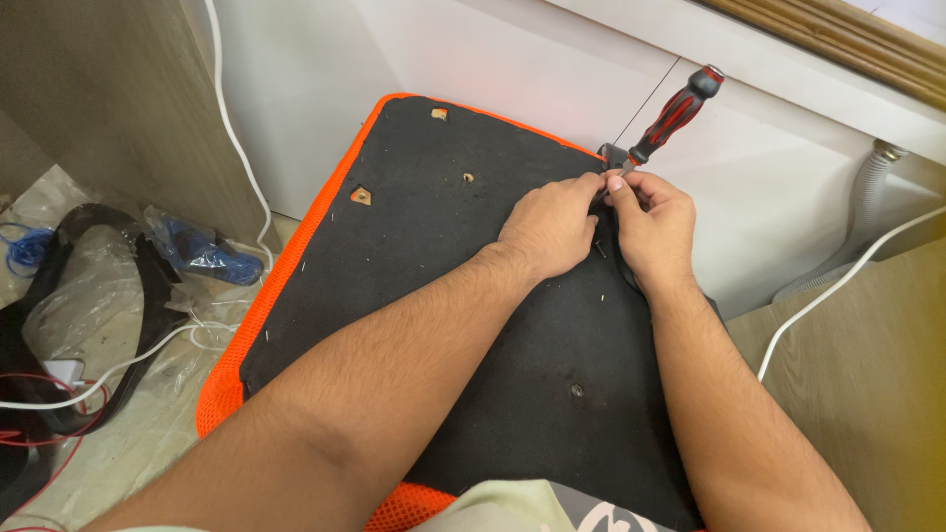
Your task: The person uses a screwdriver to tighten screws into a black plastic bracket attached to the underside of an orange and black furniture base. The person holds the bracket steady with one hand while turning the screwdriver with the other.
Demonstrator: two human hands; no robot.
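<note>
Now both hands, left hand (548, 229) & right hand (650, 225), pinch a small metal part (613, 156) w/ screwdriver (674, 114) on seat underside (414, 256).

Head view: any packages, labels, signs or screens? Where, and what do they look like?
No labels, signs or screens.
Clear plastic bag: floor at left beside the wooden panel, crumpled, holds something blue.
Clear plastic wrap: floor further left, crinkled, over black straps.
Both hands are on the black seat underside, away from these.
</note>
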